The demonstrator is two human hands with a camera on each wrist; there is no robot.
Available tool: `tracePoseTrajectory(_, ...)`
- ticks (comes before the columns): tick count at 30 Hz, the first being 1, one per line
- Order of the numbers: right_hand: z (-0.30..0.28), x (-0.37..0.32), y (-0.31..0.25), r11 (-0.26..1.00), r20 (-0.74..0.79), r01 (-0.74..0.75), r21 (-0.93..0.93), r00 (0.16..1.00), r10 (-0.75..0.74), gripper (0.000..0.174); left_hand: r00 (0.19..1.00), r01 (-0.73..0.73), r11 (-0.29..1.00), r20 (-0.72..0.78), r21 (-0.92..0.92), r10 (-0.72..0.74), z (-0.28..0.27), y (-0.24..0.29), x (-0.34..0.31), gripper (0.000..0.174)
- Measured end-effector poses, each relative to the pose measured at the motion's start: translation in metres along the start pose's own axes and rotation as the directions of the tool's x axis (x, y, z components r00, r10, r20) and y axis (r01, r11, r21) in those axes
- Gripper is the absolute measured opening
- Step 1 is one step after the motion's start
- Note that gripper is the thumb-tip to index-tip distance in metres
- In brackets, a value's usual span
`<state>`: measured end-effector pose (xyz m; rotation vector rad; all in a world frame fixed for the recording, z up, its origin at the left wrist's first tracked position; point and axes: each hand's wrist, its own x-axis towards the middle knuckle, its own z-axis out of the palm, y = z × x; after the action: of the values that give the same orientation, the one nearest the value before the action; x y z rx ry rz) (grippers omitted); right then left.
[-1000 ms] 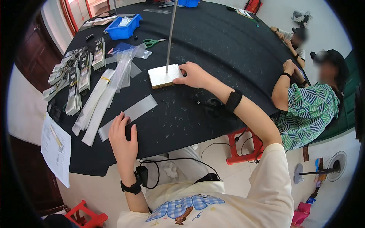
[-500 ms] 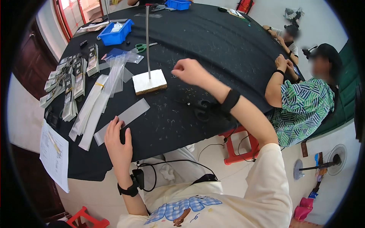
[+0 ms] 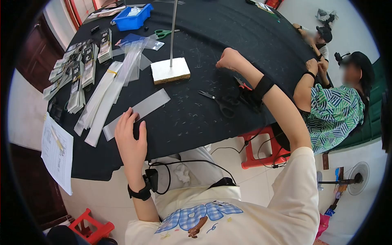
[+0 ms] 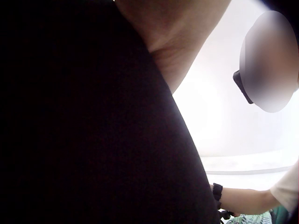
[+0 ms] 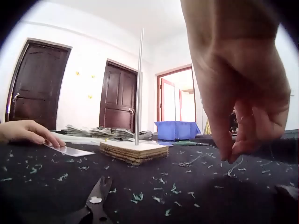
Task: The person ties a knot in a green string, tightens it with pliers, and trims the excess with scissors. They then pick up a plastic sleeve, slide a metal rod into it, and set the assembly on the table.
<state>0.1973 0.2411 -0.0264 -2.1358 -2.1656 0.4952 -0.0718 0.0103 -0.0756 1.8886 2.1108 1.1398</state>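
Note:
My left hand [image 3: 131, 132] rests at the table's near edge, its relaxed fingers over one end of a flat, translucent plastic strip [image 3: 153, 103]. Over to the right, my right hand [image 3: 232, 59] is low over the black cloth, fingers curled. In the right wrist view its thumb and fingertips [image 5: 231, 156] pinch together at a thin pale thread [image 5: 235, 169]. Between the hands stands a white-topped block [image 3: 170, 70] with a thin metal rod [image 3: 174, 32] upright in it. The left wrist view is mostly dark and hides the left fingers.
Black scissors [image 3: 220, 104] and a red-and-black handled tool [image 3: 241, 83] lie near my right forearm. Thread scraps litter the black cloth [image 3: 183, 122]. Bundled printed packets [image 3: 77, 81], plastic sleeves [image 3: 102, 106], green scissors [image 3: 163, 33] and a blue bin [image 3: 132, 18] are at left.
My right hand has let go of the block and moved right, down to the cloth, its fingers now curled. The left hand stays on the strip.

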Motion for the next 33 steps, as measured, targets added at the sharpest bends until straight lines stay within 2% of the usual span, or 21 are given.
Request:
tracePoseTrajectory(4, 0.0001, -0.0023, -0.0053, 0.999, 0.052, -0.030, -0.015, 0.998, 0.031, 0.038, 1.000, -0.022, 1.000, -0.021, 0.007, 0.022, -0.0010, 0.0026, 0.0007, 0.025)
tracePoseTrajectory(10, -0.0030, -0.0031, -0.0050, 0.994, -0.039, 0.037, -0.101, 0.998, -0.041, 0.032, 0.999, -0.042, 0.999, -0.026, 0.011, 0.042, 0.0000, 0.0005, 0.0008, 0.025)
tracePoseTrajectory(17, -0.0009, -0.0014, -0.0050, 0.998, 0.011, 0.025, -0.063, 1.000, -0.024, 0.035, 0.999, -0.038, 0.999, -0.022, 0.010, 0.038, -0.0001, 0.0000, 0.0009, 0.025)
tracePoseTrajectory(19, -0.0059, -0.0043, -0.0089, 0.998, 0.026, -0.056, -0.029, 0.998, 0.057, 0.036, 0.999, -0.033, 0.999, -0.026, -0.004, 0.033, 0.0000, 0.0008, 0.0011, 0.025)
tracePoseTrajectory(24, -0.0065, -0.0044, -0.0060, 0.997, 0.001, -0.066, -0.038, 0.998, 0.066, 0.034, 0.999, -0.034, 0.999, -0.029, 0.004, 0.034, 0.0008, 0.0016, 0.0006, 0.025)
tracePoseTrajectory(26, -0.0028, 0.0000, -0.0012, 0.999, 0.026, 0.001, -0.039, 1.000, 0.000, 0.032, 0.999, -0.032, 0.999, -0.027, 0.006, 0.032, 0.0010, 0.0011, 0.0006, 0.025)
tracePoseTrajectory(29, -0.0014, -0.0006, -0.0007, 0.999, 0.000, 0.013, -0.047, 1.000, -0.013, 0.032, 0.999, -0.037, 0.999, -0.025, 0.002, 0.037, 0.0011, 0.0004, 0.0005, 0.025)
tracePoseTrajectory(33, -0.0037, -0.0025, -0.0045, 0.999, 0.028, -0.020, -0.040, 0.999, 0.021, 0.030, 0.999, -0.039, 0.999, -0.021, 0.015, 0.039, 0.0011, 0.0008, 0.0008, 0.025)
